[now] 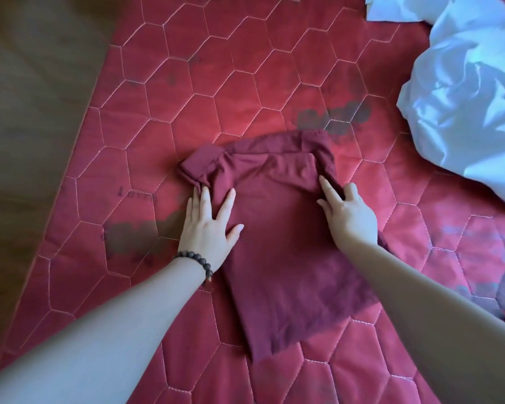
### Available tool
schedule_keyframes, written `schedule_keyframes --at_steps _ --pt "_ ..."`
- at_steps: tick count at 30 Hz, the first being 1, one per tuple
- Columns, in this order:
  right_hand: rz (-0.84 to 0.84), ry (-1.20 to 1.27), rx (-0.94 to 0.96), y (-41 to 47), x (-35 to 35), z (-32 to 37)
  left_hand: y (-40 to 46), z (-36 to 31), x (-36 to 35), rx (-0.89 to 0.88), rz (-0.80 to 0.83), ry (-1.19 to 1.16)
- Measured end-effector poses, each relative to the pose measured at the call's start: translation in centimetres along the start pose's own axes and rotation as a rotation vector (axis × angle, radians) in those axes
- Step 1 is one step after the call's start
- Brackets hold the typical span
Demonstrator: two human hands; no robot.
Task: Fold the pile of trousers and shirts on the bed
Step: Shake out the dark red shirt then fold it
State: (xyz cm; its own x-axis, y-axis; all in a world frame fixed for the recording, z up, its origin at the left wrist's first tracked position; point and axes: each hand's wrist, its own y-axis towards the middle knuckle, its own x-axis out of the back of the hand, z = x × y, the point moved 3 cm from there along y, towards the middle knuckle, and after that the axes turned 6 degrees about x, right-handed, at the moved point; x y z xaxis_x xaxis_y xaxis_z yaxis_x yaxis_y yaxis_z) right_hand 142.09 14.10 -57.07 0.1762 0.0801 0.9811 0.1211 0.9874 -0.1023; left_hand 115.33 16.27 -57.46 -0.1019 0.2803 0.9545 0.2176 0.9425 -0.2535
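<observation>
A dark maroon shirt [274, 228] lies flat on the red quilted bed [187, 97], its sides folded in to a long narrow shape, a bunched sleeve at its upper left. My left hand [209, 228], with a bead bracelet at the wrist, presses flat on the shirt's left edge, fingers spread. My right hand [349, 214] rests on the right edge near the top, fingers straight, the thumb tucked by the folded side.
A crumpled white cloth [464, 97] lies heaped at the upper right of the bed. The bed's left edge runs diagonally, with a brown floor [27, 112] beyond it. Dark printed patches mark the quilt.
</observation>
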Motion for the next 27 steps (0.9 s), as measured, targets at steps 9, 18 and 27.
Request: schedule_keyframes --at_steps 9,18,27 --pt "-0.047 -0.023 -0.310 -5.5 0.5 -0.9 6.4 -4.0 3.1 -0.156 -0.091 0.106" --pt "0.073 0.088 0.310 1.0 -0.9 7.4 4.7 -7.1 -0.2 -0.203 -0.104 0.117" --pt "0.017 -0.067 0.045 2.0 -1.7 -0.3 4.7 -5.8 -1.6 -0.159 -0.183 0.086"
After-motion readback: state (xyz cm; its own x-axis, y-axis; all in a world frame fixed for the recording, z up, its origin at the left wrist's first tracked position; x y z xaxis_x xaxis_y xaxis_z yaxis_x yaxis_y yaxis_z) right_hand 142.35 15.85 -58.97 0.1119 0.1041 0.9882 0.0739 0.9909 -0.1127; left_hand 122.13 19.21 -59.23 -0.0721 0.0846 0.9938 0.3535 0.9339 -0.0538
